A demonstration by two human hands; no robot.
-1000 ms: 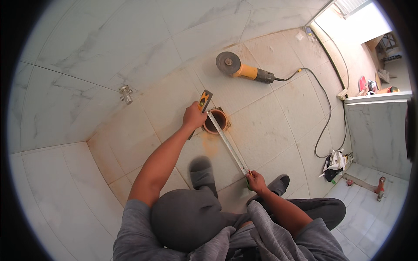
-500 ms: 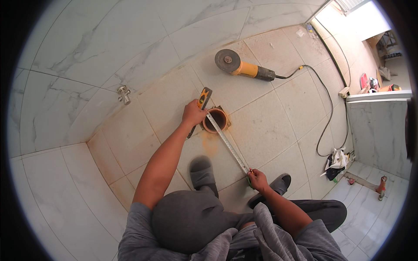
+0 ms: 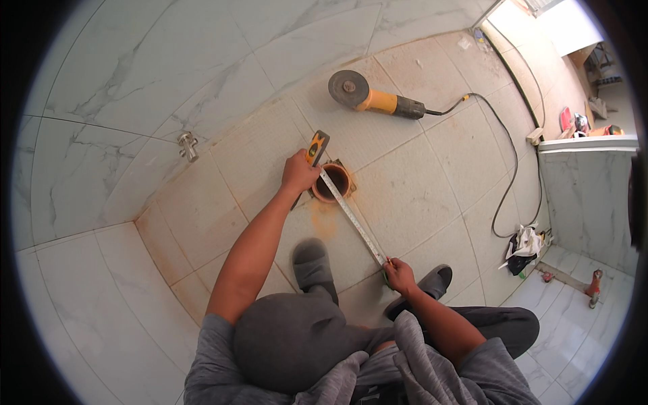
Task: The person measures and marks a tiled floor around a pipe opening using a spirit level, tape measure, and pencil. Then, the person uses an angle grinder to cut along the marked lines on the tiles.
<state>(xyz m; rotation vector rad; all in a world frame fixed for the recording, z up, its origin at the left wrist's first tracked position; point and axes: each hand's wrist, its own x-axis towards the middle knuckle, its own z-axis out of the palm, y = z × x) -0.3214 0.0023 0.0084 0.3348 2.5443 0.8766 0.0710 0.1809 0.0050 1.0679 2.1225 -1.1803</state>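
In the head view, the left hand (image 3: 300, 172) is clamped around a yellow-and-black level (image 3: 317, 145) just left of the round pipe opening (image 3: 348, 179). A tape measure (image 3: 356, 224) stretches from that hand across the opening, down and right of it, to the right hand (image 3: 400, 277), closed on its near end. Floor tile (image 3: 412, 175) spreads right of the opening; the grinder (image 3: 378, 102) lies beyond it, apart from both hands. The wall edge (image 3: 253, 118) runs beyond the opening, to its upper left; a slipper (image 3: 312, 263) stands near its close side.
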